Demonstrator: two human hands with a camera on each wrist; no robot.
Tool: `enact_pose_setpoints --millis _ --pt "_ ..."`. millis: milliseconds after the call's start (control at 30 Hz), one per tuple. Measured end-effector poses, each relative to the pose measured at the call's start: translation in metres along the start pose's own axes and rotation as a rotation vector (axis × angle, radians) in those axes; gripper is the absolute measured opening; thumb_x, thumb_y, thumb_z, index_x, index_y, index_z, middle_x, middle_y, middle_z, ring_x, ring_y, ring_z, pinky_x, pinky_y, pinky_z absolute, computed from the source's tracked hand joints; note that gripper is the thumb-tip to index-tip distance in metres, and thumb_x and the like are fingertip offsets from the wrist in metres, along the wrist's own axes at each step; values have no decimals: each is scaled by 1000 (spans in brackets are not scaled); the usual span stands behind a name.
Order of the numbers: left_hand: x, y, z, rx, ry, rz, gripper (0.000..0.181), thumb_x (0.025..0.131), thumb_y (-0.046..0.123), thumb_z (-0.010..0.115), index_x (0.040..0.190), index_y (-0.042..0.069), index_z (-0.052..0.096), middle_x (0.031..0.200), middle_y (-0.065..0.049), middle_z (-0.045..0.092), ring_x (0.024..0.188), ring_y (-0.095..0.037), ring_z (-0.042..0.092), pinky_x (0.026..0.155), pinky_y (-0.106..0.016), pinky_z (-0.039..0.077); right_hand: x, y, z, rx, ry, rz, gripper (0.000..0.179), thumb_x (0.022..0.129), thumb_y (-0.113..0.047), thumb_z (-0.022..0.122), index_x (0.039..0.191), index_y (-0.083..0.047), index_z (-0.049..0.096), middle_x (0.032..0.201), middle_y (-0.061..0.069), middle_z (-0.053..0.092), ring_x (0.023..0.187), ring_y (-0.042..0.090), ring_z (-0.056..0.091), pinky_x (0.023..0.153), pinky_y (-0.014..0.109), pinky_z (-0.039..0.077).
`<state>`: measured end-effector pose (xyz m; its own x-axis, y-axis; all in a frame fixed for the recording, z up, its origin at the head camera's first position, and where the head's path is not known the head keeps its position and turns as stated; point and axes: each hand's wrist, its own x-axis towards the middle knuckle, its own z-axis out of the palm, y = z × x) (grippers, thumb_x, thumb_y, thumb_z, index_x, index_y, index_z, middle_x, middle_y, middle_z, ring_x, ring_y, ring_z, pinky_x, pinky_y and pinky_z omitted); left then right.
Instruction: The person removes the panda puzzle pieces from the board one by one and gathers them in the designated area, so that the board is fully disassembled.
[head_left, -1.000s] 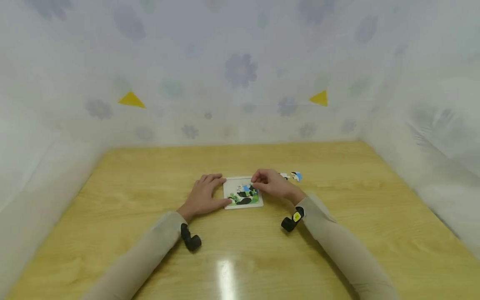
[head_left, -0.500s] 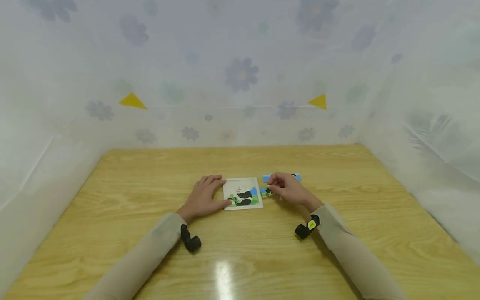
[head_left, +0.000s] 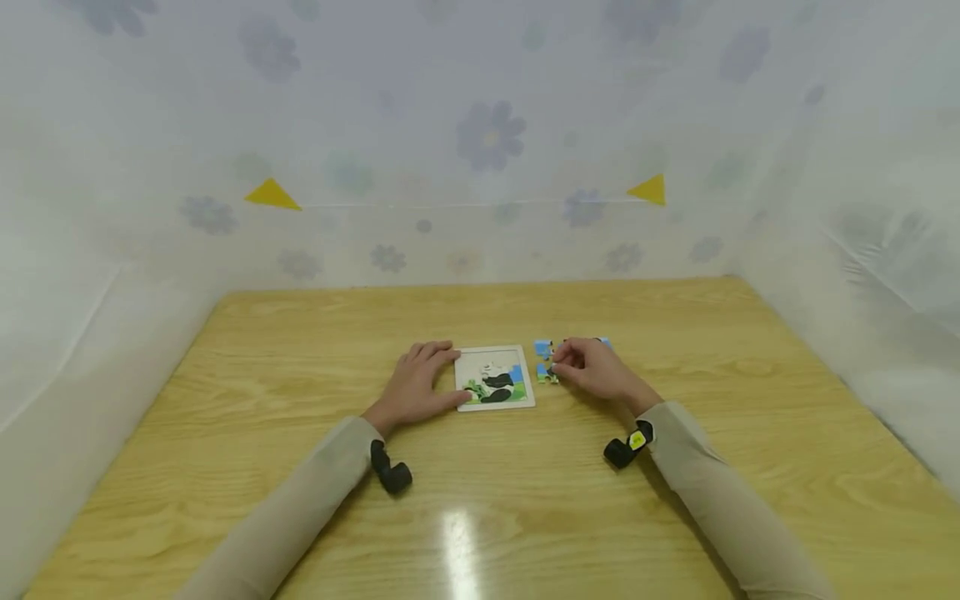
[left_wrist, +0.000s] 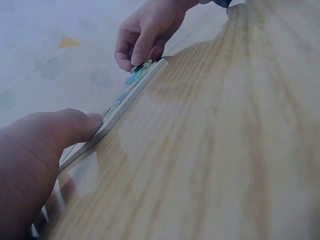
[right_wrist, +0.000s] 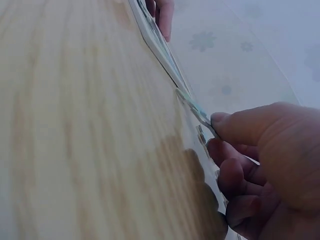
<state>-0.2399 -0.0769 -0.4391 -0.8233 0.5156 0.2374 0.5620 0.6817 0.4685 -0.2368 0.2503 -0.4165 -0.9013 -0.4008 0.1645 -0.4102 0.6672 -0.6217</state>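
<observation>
A square puzzle tray (head_left: 495, 407) with a pale frame lies on the table. Assembled pieces in its lower part form a panda among green and blue; its upper part shows bare pale backing. My left hand (head_left: 420, 387) rests along the tray's left side, fingers at the upper corner and thumb (left_wrist: 82, 125) on the lower edge. Just right of the tray, my right hand (head_left: 596, 371) pinches a green, blue and dark puzzle piece (head_left: 544, 375) between thumb and fingertips. Seen in the right wrist view, that puzzle piece (right_wrist: 197, 111) is tilted beside the tray's edge.
Loose blue puzzle pieces (head_left: 543, 347) lie behind the right hand, which partly hides them. The wooden table (head_left: 360, 542) is bounded by pale flowered sheeting (head_left: 487, 242) at the back and sides.
My right hand has moved right, from over the tray's right side to beside it, and pinches a piece there. The left hand has stayed on the tray's left side.
</observation>
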Motion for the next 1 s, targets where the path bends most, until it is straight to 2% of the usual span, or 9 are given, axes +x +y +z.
enact_pose_setpoints --millis 133,333,667,833,1000 --pt "1 2 1 -11 0 2 73 83 53 67 141 13 49 148 -8 41 133 -29 36 107 -55 28 1 -1 -5 -25 -30 21 8 93 -11 64 95 -4 65 82 5 64 69 11 54 63 25 44" --pt "0 4 4 -11 3 10 73 83 53 67 141 12 49 148 -9 41 132 -29 38 106 -54 30 3 1 -7 -65 -31 39 5 91 -10 65 92 -6 66 79 3 62 67 10 52 62 24 43" --pt "1 1 -1 -12 -2 6 73 83 54 67 141 13 50 148 -8 41 132 -29 37 106 -54 29 7 -3 -6 -72 -21 11 5 91 -12 66 89 -7 67 75 1 60 64 9 49 60 24 41" --pt "1 1 -2 -6 5 6 73 83 53 67 140 13 50 148 -8 41 131 -29 38 105 -54 30 11 -2 -2 -19 -31 2 10 95 -16 61 91 -9 67 74 0 58 63 10 47 60 25 40" --pt "2 1 -2 -10 7 16 72 82 53 68 140 12 51 147 -8 42 131 -29 38 104 -54 31 17 -7 5 26 -45 -12 9 94 -17 63 91 -10 67 74 0 58 61 10 46 59 24 39"
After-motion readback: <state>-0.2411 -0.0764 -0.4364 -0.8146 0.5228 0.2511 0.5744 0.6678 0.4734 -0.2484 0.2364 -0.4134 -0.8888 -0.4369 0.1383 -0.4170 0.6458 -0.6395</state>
